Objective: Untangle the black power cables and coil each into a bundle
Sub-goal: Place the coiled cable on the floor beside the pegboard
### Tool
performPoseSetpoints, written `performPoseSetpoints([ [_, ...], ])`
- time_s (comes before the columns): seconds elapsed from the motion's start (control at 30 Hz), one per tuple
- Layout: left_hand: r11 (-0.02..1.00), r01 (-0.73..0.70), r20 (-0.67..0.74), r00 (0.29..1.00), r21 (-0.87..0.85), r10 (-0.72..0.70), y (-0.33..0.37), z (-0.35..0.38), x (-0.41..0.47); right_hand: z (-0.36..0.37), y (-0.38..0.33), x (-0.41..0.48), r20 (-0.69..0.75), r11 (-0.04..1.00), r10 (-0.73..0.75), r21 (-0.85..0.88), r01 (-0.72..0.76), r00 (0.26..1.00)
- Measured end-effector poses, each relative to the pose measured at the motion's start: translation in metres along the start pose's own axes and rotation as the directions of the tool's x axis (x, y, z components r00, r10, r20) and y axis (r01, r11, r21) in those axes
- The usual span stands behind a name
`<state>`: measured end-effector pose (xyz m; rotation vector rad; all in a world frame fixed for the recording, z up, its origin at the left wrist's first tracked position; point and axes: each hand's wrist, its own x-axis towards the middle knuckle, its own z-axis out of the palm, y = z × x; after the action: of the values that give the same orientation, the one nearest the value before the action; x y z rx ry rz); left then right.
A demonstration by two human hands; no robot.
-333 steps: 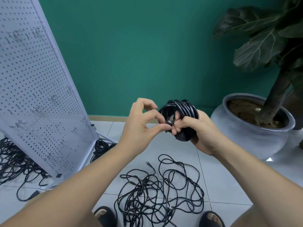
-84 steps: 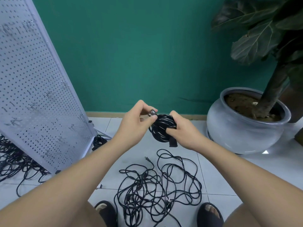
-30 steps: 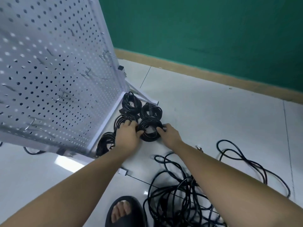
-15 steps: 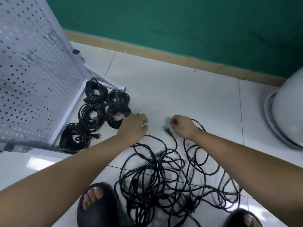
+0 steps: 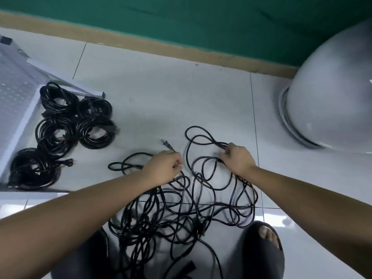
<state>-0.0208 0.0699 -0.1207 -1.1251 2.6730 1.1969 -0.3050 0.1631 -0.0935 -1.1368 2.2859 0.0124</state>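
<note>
Hands (image 5: 163, 168) (image 5: 237, 160) grip tangled cables (image 5: 171, 214) between coiled bundles (image 5: 94, 133) and pot (image 5: 332, 93).

1. In my head-camera feed the left forearm (image 5: 90, 206) and right forearm (image 5: 298, 190) are bare from the frame edge to the wrist.
2. The left hand (image 5: 164, 168) and right hand (image 5: 238, 158) are bare.
3. The right sandal (image 5: 263, 260) is black and open-toed with a broad strap; toes (image 5: 267, 236) show at the front.
4. The left sandal (image 5: 84, 258) is also black, but too blurred for me to read any detail.
</note>
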Motion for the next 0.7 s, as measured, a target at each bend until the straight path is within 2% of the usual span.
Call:
performPoseSetpoints([
  [0.13, 1.0, -0.001, -0.025, 1.0, -0.02, 0.001, 0.011, 0.01, 0.005, 0.002, 0.007, -0.003, 0.126, 0.998, 0.03, 0.051, -0.037, 0.992],
  [0.3, 0.999, -0.008, -0.055, 0.998, -0.051, 0.006, 0.021, 0.014, 0.011, 0.005, -0.003, 0.002, 0.108, 0.973, -0.021, 0.229, -0.005, 0.994],
  [0.37, 0.999, -0.012, -0.07, 0.998, -0.033, 0.009, 0.02, 0.014, 0.014, 0.003, 0.002, 0.003, 0.056, 0.978, -0.06, 0.203, 0.047, 0.997],
  [0.47, 0.992, 0.014, -0.107, 0.994, 0.125, -0.001, 0.004, 0.006, 0.024, 0.002, 0.011, 0.003, 0.031, 0.983, -0.1, 0.159, 0.094, 0.994],
  [0.57, 0.958, 0.05, 0.008, 0.998, 0.283, -0.054, -0.026, -0.007, 0.033, 0.01, 0.009, 0.001, -0.027, 0.973, -0.138, 0.181, 0.14, 0.99],
  [0.63, 0.923, 0.013, 0.073, 0.996, 0.385, -0.044, -0.041, -0.011, 0.035, 0.017, 0.001, -0.002, -0.069, 0.961, -0.182, 0.201, 0.192, 0.981],
  [0.7, 0.86, -0.021, 0.077, 0.997, 0.51, -0.022, -0.048, -0.011, 0.036, 0.022, -0.008, -0.004, -0.105, 0.948, -0.24, 0.187, 0.256, 0.965],
])
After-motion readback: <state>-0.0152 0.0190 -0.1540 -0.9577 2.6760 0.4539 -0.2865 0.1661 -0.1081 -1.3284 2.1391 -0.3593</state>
